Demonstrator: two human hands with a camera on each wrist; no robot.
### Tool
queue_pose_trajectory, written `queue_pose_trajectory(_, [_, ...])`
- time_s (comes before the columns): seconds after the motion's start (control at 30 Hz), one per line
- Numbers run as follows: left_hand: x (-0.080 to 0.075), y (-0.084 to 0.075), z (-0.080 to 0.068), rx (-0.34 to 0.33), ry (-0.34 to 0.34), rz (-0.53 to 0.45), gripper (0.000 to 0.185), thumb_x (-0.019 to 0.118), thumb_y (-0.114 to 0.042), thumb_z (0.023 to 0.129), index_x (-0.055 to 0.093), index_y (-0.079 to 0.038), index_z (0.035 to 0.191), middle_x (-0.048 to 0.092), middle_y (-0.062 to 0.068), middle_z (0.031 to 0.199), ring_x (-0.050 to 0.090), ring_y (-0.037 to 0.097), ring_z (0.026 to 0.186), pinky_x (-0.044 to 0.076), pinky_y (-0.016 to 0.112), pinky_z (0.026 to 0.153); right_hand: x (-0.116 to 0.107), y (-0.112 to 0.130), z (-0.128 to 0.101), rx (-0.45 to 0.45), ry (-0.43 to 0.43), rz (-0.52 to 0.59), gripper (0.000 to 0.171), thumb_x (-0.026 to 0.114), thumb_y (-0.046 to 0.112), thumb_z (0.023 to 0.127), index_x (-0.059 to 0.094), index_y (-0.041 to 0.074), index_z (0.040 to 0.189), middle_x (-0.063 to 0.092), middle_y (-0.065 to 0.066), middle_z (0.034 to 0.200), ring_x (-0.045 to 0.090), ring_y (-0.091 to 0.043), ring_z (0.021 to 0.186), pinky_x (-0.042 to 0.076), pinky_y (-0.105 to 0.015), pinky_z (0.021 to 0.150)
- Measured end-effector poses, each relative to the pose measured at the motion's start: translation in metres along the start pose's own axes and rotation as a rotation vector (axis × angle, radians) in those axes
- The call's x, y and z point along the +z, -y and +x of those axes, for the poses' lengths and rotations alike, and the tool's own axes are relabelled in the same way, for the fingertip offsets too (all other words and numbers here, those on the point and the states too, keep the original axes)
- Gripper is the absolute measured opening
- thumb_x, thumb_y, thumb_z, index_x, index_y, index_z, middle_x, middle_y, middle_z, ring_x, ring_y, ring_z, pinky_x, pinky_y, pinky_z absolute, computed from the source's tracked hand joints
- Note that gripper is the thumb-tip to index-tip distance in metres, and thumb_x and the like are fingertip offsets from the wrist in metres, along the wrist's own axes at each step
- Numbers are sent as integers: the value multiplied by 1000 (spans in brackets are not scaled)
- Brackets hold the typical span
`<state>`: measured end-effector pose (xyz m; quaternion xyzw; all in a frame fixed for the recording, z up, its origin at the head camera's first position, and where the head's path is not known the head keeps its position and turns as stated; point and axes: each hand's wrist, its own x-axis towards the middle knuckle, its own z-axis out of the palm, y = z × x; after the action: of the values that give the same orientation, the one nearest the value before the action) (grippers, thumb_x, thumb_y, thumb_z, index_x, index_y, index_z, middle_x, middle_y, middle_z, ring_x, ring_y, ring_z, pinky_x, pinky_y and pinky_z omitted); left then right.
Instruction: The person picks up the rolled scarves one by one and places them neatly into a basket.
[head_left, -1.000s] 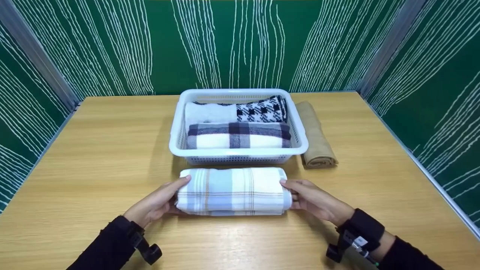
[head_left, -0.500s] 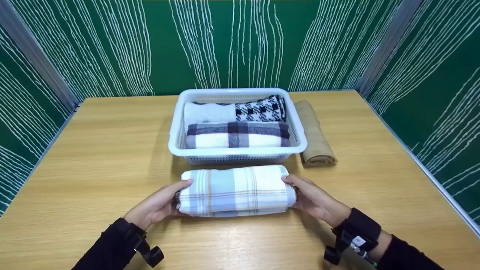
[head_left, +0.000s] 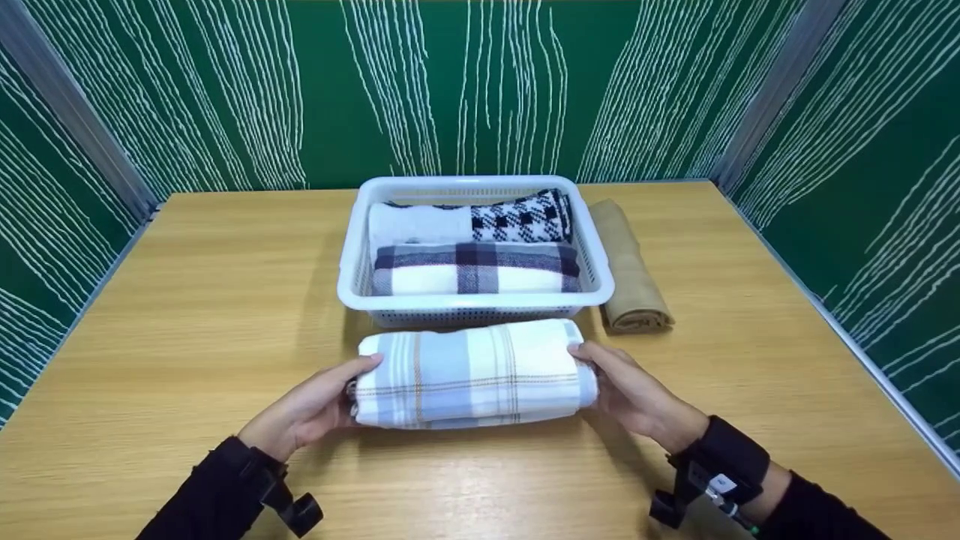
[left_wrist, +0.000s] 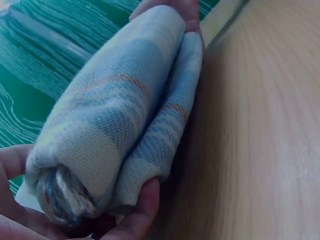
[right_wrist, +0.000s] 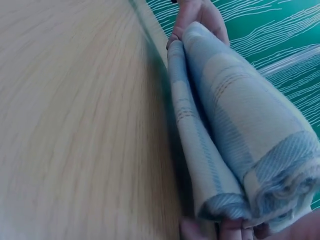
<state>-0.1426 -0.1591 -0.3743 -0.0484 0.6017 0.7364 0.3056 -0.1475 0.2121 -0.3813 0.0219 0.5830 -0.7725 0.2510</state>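
The left hand (head_left: pixel 304 409) grips the left end of the rolled towel (head_left: pixel 472 373), with fingers curled around it. The right hand (head_left: pixel 637 394) grips the right end in the same way. The towel, white with pale blue and thin brown stripes, is raised a little above the wooden table (head_left: pixel 187 300), just in front of the white basket (head_left: pixel 480 304). Inside the basket lie two rolled checked towels (head_left: pixel 476 268). A beige rolled cloth (head_left: pixel 630 274) lies just beside the basket, on its right.
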Motion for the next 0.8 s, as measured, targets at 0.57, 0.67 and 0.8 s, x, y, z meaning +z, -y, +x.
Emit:
queue_pose_trajectory(0.57, [11, -62, -26, 106, 35, 56, 26, 55, -33, 97, 65, -11, 107, 68, 5, 98, 65, 19, 88, 52, 35, 80, 17, 60, -12, -137, 35, -16, 21, 44, 16, 99, 57, 2, 108, 65, -7, 96, 63, -16, 84, 52, -28, 75])
queue_pose_trajectory(0.67, [15, -77, -24, 122, 24, 53, 25, 55, -32, 97, 64, -11, 108, 68, 5, 99, 65, 19, 89, 51, 36, 82, 18, 74, -10, -156, 25, -38, 24, 46, 19, 99, 54, 1, 113, 64, -8, 98, 63, -17, 86, 52, -28, 77])
queue_pose_trajectory(0.8, [18, -91, -19, 139, 11, 52, 26, 54, -34, 97, 62, -12, 110, 67, 4, 100, 64, 19, 92, 49, 37, 84, 18, 91, -6, -163, 6, -69, 29, 47, 22, 100, 50, 1, 119, 63, -8, 99, 61, -17, 86, 50, -27, 75])
